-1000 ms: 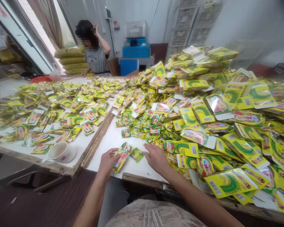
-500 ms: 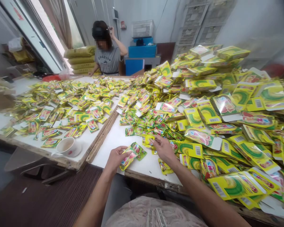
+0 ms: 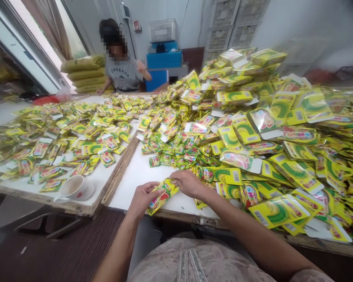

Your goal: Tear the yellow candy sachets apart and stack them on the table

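At nine o'clock a white cup [image 3: 71, 187] on its saucer [image 3: 88, 192] stands on the left table [image 3: 104, 178], among loose yellow packets [image 3: 76, 133]. At eleven o'clock a person in a grey shirt [image 3: 124, 74] sits at the far end, beside stacked yellow sacks [image 3: 84, 72]. Toward six o'clock my left hand [image 3: 141, 197] is closed around a small stack of sachets [image 3: 160, 194], held just above the near edge of the white table [image 3: 135, 176]. My right hand [image 3: 188, 183] touches that stack's top end, fingers curled on it. From one to four o'clock rises a big heap of yellow cartons [image 3: 270, 129], with small green sachets [image 3: 179, 150] spread at twelve o'clock, just beyond my hands.
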Action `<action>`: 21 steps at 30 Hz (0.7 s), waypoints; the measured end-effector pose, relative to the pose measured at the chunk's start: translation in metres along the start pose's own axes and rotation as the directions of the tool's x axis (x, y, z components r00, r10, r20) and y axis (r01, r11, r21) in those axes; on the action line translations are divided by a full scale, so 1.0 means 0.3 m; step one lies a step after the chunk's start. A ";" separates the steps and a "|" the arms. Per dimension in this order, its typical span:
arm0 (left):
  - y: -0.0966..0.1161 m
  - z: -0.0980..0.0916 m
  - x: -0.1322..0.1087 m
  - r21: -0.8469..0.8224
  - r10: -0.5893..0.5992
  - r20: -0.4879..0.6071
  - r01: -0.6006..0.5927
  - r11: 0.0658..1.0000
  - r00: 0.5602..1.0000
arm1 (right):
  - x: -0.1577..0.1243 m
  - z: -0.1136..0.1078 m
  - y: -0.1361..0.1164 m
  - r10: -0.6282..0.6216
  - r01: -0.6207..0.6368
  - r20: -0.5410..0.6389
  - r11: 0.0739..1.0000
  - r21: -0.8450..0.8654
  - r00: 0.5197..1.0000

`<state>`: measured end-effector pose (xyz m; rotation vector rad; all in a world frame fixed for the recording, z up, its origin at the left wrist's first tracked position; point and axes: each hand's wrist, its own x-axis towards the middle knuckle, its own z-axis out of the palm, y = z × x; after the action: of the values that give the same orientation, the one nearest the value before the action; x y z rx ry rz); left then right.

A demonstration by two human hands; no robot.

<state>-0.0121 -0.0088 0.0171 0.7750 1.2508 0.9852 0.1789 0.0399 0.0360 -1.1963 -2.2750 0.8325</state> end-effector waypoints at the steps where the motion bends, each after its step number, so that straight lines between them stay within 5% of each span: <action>1: 0.000 0.000 0.002 -0.010 -0.004 -0.009 0.003 1.000 1.000 | 0.001 0.002 -0.002 0.009 -0.009 -0.012 0.999 0.035 1.000; 6: 0.005 -0.011 -0.003 -0.057 -0.015 -0.011 0.014 0.998 1.000 | -0.005 0.006 -0.008 0.139 -0.129 -0.022 0.958 0.257 0.990; 15: -0.001 -0.010 -0.002 -0.060 0.008 0.043 -0.005 0.998 0.999 | 0.013 0.012 -0.052 0.123 -0.124 0.020 0.988 0.095 0.992; 21: -0.002 0.000 0.009 -0.044 0.039 -0.014 -0.039 0.998 0.999 | 0.006 0.048 -0.049 0.279 -0.235 -0.086 0.910 0.341 0.956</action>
<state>-0.0118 -0.0066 0.0155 0.7618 1.2248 1.0476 0.1604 0.0305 0.0357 -1.3634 -1.8054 1.1407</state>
